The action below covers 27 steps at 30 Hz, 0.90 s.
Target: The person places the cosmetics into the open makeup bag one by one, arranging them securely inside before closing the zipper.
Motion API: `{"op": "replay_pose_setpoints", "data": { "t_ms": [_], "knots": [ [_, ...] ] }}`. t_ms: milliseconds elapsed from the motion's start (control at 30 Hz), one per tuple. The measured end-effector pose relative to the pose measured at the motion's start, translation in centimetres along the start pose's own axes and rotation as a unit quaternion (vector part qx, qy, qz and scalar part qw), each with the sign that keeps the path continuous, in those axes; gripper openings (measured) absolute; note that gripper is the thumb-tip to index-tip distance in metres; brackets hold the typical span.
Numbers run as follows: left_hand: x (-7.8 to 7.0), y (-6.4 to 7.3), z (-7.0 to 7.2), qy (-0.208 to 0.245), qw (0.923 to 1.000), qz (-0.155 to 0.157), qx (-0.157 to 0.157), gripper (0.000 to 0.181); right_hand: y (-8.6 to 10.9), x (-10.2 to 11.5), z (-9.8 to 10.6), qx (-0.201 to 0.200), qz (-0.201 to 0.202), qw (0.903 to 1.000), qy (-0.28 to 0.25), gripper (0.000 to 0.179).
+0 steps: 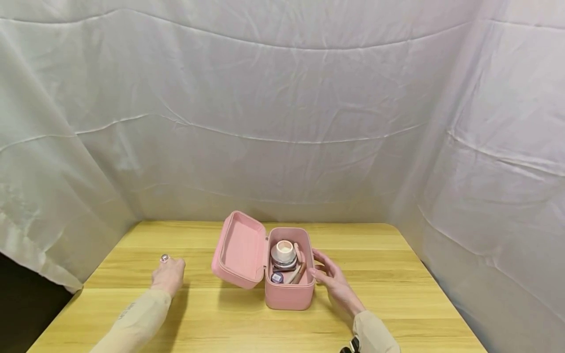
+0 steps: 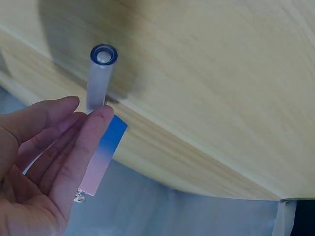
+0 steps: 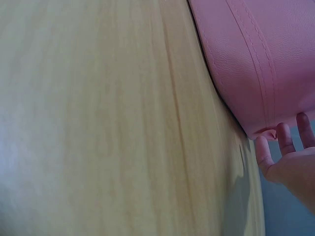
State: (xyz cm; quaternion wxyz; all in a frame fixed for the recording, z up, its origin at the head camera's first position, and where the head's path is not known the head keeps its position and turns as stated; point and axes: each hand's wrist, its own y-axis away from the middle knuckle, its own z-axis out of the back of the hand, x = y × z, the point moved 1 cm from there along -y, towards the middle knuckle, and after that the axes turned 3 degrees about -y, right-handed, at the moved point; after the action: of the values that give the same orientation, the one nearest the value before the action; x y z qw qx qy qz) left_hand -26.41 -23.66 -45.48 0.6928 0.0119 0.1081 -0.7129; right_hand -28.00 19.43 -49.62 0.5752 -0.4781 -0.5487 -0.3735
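Observation:
My left hand (image 1: 168,275) is over the left part of the table, with its fingers around a small cosmetic tube (image 2: 100,78). The tube has a clear round body with a dark blue ring at its end. A blue-to-pink cap (image 2: 103,160) rises past the fingertips, and a silvery ornament shows at its tip. In the head view the hand hides most of it. My right hand (image 1: 334,282) rests against the right side of an open pink case (image 1: 289,298), fingers spread along it and thumb at its rim. The case's lid (image 1: 243,249) is swung out to the left.
Inside the case are a white-topped jar (image 1: 285,249) on a silvery round container (image 1: 282,264), a purple-rimmed round item (image 1: 276,278) and several slim tubes. Wooden table (image 1: 212,323) lies around it. Pale curtains hang behind and at both sides.

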Motion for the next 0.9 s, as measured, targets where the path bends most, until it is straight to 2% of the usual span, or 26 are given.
{"op": "replay_pose_setpoints", "data": {
  "t_ms": [267, 600, 733, 900],
  "knots": [
    [0.0, 0.2, -0.4, -0.001, 0.9995, -0.007, -0.032, 0.011, 0.0, 0.1, 0.0, 0.001, 0.0, 1.0, 0.002, 0.063],
    [0.4, 0.3, -0.8, 0.013, 0.9992, 0.003, -0.037, 0.013, 0.2, 0.1, 0.0, 0.003, 0.002, 1.0, -0.003, 0.063],
    [0.8, 0.4, -0.5, 0.039, 0.998, 0.009, -0.05, 0.016, 0.3, 0.2, -0.1, 0.002, 0.003, 1.0, -0.006, 0.065],
    [1.0, 0.3, 0.9, 0.092, 0.9946, 0.016, -0.046, 0.021, 0.3, 0.2, 0.0, 0.005, 0.006, 1.0, -0.006, 0.066]
  ]
}}
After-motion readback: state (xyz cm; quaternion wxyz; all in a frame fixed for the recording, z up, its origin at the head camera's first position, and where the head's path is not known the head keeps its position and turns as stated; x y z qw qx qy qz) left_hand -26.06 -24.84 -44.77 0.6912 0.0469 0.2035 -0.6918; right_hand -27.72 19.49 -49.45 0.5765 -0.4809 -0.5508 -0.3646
